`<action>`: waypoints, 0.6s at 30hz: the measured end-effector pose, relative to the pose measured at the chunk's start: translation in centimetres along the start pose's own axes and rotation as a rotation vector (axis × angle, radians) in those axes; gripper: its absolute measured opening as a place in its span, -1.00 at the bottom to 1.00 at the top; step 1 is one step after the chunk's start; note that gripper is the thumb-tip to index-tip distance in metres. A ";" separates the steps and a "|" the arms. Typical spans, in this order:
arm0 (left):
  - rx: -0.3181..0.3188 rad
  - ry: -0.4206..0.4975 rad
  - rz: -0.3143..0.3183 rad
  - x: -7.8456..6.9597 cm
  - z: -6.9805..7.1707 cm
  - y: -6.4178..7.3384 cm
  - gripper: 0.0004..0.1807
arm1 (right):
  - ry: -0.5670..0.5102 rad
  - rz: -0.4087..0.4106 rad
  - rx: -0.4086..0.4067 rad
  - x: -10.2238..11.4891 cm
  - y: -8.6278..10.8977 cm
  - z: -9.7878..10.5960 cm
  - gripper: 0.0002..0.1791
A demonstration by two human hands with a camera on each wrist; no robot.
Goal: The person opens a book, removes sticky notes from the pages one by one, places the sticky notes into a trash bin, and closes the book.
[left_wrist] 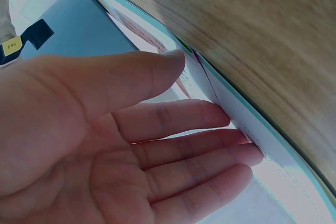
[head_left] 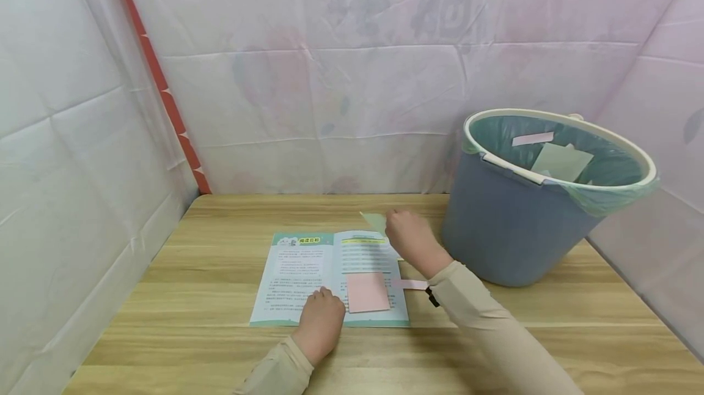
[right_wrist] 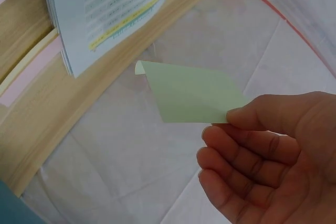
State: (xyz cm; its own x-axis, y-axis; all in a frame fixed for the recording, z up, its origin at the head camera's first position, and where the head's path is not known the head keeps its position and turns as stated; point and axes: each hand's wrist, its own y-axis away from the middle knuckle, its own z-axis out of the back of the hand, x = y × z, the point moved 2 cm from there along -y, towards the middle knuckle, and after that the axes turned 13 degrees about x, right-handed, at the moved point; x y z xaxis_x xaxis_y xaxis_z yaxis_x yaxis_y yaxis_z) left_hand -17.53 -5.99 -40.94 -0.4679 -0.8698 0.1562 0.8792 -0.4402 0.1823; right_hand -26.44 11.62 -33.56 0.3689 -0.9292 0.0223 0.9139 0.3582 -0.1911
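Note:
An open booklet [head_left: 297, 269] with printed pages and a green border lies on the table. My left hand [head_left: 321, 324] rests at its lower middle; in the left wrist view, its fingers [left_wrist: 194, 169] are nearly straight with their tips against the page. Between the thumb and index finger of my right hand [right_wrist: 262, 156] is a pale green sticky note [right_wrist: 194, 93], its far edge curled. That hand is raised over the booklet's upper right corner in the head view. A pink sticky note [head_left: 368, 292] sits on the right page.
Pink paper [head_left: 414, 284] sticks out past the booklet's right edge. A blue-grey waste bin [head_left: 495, 230] stands at the right, its green liner holding several paper pieces, including a green note [head_left: 562, 161] and a pink strip [head_left: 532, 139]. White sheeting [head_left: 330, 101] hangs behind the wooden table [head_left: 181, 297].

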 end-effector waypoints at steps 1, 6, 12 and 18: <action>0.000 0.002 0.000 0.0 0.0 0.0 -0.82 | -0.001 -0.002 -0.010 -0.1 0.1 0.2 -0.81; 0.003 0.012 -0.002 0.0 -0.1 0.0 -0.82 | -0.005 -0.003 -0.054 -0.8 0.6 1.3 -0.83; -0.011 -0.005 -0.006 0.0 0.0 0.1 -0.82 | -0.021 -0.016 -0.070 -1.8 0.7 2.7 -0.78; 0.002 -0.007 -0.004 0.0 0.2 0.1 -0.81 | -0.038 -0.032 -0.125 -2.6 1.1 4.3 -0.78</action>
State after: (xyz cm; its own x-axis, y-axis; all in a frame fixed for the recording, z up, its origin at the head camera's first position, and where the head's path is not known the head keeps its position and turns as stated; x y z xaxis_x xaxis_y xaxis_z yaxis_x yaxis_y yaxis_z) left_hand -17.43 -5.99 -40.77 -0.4723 -0.8664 0.1622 0.8770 -0.4434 0.1853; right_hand -25.65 14.86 -29.64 0.3478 -0.9352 0.0674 0.8982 0.3117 -0.3100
